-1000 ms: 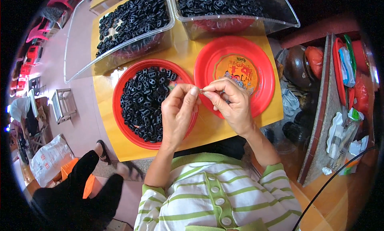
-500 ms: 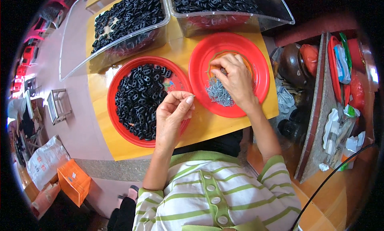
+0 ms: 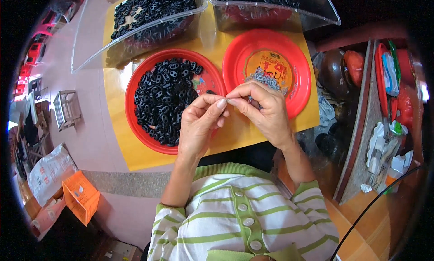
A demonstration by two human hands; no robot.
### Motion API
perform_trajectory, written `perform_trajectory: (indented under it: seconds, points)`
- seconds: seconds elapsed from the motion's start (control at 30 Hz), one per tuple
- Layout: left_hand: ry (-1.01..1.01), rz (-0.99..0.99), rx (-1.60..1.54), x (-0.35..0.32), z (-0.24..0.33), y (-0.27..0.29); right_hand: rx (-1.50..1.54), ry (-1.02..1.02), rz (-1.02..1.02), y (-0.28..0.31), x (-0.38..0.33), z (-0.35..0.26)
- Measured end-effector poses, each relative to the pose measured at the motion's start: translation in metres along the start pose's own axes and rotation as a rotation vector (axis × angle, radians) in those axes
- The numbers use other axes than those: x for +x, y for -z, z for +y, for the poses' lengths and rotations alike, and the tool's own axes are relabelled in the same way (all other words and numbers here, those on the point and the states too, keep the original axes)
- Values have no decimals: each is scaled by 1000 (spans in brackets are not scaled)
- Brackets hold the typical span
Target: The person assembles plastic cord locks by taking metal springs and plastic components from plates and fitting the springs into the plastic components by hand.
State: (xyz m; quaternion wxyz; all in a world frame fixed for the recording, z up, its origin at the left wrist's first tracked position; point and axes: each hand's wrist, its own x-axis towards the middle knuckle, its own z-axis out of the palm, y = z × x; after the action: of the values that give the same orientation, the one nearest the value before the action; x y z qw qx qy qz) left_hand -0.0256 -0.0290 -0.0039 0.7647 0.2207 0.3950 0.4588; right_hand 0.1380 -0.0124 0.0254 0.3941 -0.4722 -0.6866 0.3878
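Note:
My left hand point(image 3: 199, 118) and my right hand point(image 3: 264, 111) meet fingertip to fingertip in front of my chest. Both pinch at one spot, where a tiny greyish piece shows, too small to name. Something dark peeks out beneath my right fingers. To the left, a red basin point(image 3: 131, 121) holds many black oval pieces point(image 3: 162, 98) with two holes each. Beyond my right hand lies a red plate point(image 3: 298, 80) with a yellow printed middle, bearing a heap of small grey metal pieces point(image 3: 266, 80) that look like screws. My right hand partly covers that heap.
Two clear plastic bins point(image 3: 158, 28) full of black pieces stand at the table's far side. Both red dishes rest on the yellow tabletop point(image 3: 120, 143). At right are a brown jar point(image 3: 333, 71) and a cluttered ledge. An orange crate point(image 3: 81, 195) sits lower left, near a metal-framed stool point(image 3: 67, 109).
My right hand has left the heap of grey pieces on the plate and come toward me to my left hand. The fingertips of both hands now meet.

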Motion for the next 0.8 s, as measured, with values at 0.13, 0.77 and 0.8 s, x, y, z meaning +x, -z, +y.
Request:
perform_trajectory:
  seconds: [0.13,0.77,0.8]
  points:
    - [-17,-2,-2,-2,2,5,-19,-2,56,-4,-3,3]
    - [-64,70,48,-6,3,13,65,-38,124,-21,-19,15]
    - [-47,72,60,-6,2,15,-5,35,113,-24,-18,17]
